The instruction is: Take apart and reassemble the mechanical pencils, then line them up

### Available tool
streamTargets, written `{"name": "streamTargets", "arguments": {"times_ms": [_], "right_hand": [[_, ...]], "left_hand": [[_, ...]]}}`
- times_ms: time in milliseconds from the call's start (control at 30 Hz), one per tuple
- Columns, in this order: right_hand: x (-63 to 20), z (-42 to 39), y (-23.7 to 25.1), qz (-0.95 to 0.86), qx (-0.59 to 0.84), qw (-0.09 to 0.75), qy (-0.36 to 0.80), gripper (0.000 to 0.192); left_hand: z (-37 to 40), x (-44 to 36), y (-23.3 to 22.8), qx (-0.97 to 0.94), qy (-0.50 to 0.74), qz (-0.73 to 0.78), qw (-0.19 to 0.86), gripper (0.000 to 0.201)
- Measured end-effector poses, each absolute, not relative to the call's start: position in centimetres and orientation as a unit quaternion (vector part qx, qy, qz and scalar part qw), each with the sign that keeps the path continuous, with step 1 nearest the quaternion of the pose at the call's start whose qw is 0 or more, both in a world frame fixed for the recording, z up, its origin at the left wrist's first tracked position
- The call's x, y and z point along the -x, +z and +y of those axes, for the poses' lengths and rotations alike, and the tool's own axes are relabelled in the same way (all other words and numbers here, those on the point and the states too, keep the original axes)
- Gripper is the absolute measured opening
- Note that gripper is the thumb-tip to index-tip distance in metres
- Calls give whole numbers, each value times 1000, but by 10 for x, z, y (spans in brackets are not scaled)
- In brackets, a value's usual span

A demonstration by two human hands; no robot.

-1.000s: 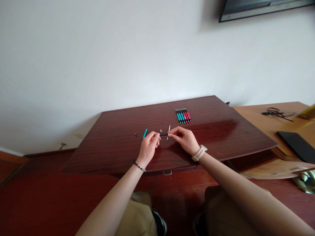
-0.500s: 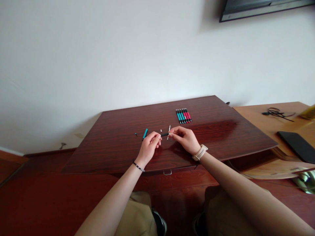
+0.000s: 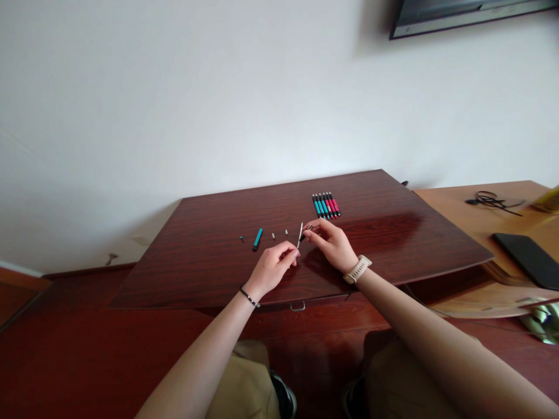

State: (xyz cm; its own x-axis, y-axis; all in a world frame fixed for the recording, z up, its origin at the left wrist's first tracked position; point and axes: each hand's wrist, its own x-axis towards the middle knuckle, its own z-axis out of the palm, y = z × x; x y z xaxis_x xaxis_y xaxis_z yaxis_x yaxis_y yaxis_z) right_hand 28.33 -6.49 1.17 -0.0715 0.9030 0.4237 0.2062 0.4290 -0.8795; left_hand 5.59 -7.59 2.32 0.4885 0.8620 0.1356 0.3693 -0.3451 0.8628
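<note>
My left hand (image 3: pixel 276 262) is closed, thumb and finger pinched at the lower end of a thin white pen refill (image 3: pixel 300 234). My right hand (image 3: pixel 332 243), just to the right of it, is closed on a short black pen barrel piece (image 3: pixel 303 237); its fingers cover most of it. To the left on the table lie a teal pen barrel (image 3: pixel 257 239) and a tiny teal-topped pen part (image 3: pixel 241 238). Two small whitish pen parts, one nearer (image 3: pixel 273 235) and one farther (image 3: pixel 286 231), lie between the teal barrel and the refill.
A row of several teal and pink pens (image 3: pixel 325 205) lies behind my right hand on the dark wooden table (image 3: pixel 209 250). On the lighter desk (image 3: pixel 463 203) at right are a coiled black cable (image 3: pixel 491 201) and a black flat device (image 3: pixel 528 256). A wall screen (image 3: pixel 463 17) hangs above.
My left hand has let go of the black barrel piece and moved right and down to the refill. A second small whitish part now shows on the table. The right hand keeps the black piece.
</note>
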Motion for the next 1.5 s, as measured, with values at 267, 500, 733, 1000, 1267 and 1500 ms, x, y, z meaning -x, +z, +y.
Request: {"name": "streamTargets", "arguments": {"times_ms": [267, 500, 733, 1000, 1267, 1500], "right_hand": [[-330, -45, -1, -682, 558, 446, 159, 16], [-336, -35, -18, -676, 578, 420, 178, 19], [-336, -34, -16, -669, 574, 426, 203, 28], [-336, -34, -18, -664, 580, 428, 201, 37], [-337, -33, -21, -674, 568, 428, 197, 39], [-337, -33, -23, -673, 570, 428, 196, 42]], "left_hand": [[-77, -57, 26, -776, 288, 407, 385, 26], [-77, -58, 27, -780, 287, 408, 378, 26], [-78, -58, 28, -783, 287, 409, 369, 26], [-78, -58, 27, -788, 279, 412, 363, 26], [-78, -58, 26, -792, 276, 412, 357, 25], [-76, -58, 23, -810, 338, 433, 205, 17]]}}
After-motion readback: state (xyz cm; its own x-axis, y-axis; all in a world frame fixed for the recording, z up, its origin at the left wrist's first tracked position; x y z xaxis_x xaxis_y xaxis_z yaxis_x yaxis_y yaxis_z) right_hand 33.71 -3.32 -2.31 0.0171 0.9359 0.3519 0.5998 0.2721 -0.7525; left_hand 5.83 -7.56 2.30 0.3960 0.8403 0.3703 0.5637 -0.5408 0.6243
